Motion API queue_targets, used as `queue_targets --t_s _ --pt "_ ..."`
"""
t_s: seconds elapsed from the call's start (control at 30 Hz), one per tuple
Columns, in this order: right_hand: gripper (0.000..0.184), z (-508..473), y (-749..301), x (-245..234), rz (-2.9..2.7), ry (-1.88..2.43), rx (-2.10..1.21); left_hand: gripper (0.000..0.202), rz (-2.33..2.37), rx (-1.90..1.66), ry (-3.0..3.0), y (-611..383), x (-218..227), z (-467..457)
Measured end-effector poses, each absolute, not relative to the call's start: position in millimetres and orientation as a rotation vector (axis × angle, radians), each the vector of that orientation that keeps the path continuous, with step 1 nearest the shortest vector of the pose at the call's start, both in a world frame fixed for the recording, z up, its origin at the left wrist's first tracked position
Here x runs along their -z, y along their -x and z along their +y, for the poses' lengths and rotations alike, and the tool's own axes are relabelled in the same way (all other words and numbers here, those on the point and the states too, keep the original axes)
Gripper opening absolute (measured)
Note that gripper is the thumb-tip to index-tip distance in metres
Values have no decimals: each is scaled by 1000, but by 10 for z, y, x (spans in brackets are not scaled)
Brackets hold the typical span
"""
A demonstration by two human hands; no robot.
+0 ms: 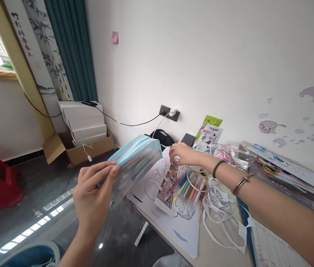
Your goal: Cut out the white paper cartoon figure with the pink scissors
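- While the view looks down over a cluttered table [215,256] at 5 o'clock, the left hand [92,200] at 8 o'clock holds a clear pencil pouch [134,163] with a light blue zip edge, raised off the table's near-left corner.
- The left hand's grip is closed on the pouch: the thumb presses its near face and the fingers [95,172] wrap the near end. Pens show blurred through the plastic.
- The right hand [183,154], just right of centre, reaches across the table with fingertips pinched together on the top edge of a printed sticker sheet [168,185]; what else it pinches cannot be told.
- The sheet lies on white colouring pages [179,230], touching a clear pack of coloured markers [190,189] at its 3 o'clock.
- White paper trimmings [223,218] curl under the right forearm, which wears a dark bead bracelet [218,167] and a metal bangle [241,183].
- At 1 o'clock from the right hand, a packet [211,133] against the wall reads "Nexcare"; the green pack [211,121] behind it has lettering too small to read.
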State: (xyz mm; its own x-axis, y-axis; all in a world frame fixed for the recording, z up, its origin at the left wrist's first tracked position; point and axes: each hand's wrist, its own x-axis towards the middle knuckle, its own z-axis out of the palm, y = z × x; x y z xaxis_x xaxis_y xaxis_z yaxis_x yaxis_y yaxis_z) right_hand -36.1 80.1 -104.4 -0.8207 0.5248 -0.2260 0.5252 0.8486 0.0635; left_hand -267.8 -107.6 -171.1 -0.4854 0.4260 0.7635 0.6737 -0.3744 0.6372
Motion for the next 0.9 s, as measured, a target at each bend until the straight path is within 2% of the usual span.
queue_targets --t_s 0.13,0.33,0.43,0.57,0.9 --pt "4 768 255 984 2927 -898 132 7 -1591 1938 1494 2589 1675 -1059" --pt "18 652 -59 787 3153 -1080 203 12 -1499 1787 1554 2328 1661 -947" --pt "16 567 -322 662 3224 -1199 209 14 -1475 1740 1623 2171 1678 -873" --pt "12 367 -755 516 3245 -1467 227 16 -1455 1654 1662 2010 1716 -834" --pt "24 -356 -1561 425 3039 -2192 257 13 -1321 1595 1649 1673 1804 -845"
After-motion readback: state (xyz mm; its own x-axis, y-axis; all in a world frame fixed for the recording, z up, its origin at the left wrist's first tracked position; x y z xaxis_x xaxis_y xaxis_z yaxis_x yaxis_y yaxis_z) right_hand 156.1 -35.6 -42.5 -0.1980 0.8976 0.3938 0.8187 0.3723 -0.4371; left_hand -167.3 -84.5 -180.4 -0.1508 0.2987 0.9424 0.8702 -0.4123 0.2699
